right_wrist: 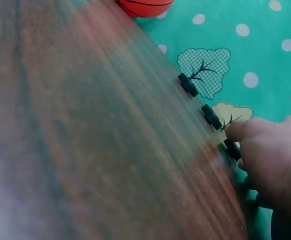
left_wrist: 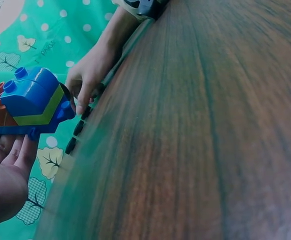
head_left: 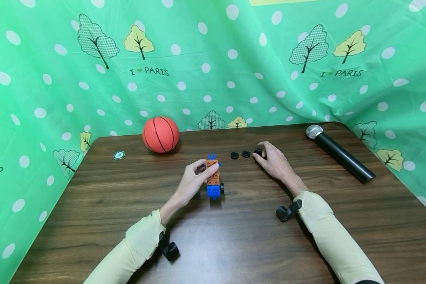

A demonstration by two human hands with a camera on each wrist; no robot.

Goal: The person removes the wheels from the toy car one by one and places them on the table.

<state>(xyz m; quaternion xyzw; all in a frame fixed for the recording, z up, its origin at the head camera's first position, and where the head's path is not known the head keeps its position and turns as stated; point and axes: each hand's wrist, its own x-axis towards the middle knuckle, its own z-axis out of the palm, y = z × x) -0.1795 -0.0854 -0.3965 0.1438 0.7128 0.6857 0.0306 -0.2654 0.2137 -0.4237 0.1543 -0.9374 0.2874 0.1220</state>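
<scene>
In the head view, the left hand (head_left: 193, 177) holds a toy vehicle (head_left: 213, 178) of orange and blue bricks near the middle of the dark wooden table (head_left: 227, 244), its thumb laid across the orange top and its other fingers curled at the far side. A black wheel (head_left: 222, 188) is fitted at the blue end, which faces the person. Just right of the toy, three loose black wheels (head_left: 246, 154) lie in a row. The right hand (head_left: 275, 161) is at the rightmost of them, thumb and index finger bent round it with only a small gap between their tips; how firmly they pinch it is hard to tell. A red ball (head_left: 161, 134) with black lines and a round chip (head_left: 119, 155) are to the left, and a microphone (head_left: 340, 154) lies slantwise on the right. Behind the table hangs a green cloth (head_left: 230, 100) with white dots and printed trees.

In the left wrist view, the toy shows a rounded blue body with a yellow-green stripe, and fingers of the left hand support it from below. Beyond it, the right hand reaches down, its fingertips beside the loose wheels.

In the right wrist view, two loose wheels stand out against the cloth, and the third is partly hidden by the right hand's bent fingers. Part of the ball shows at the top edge.
</scene>
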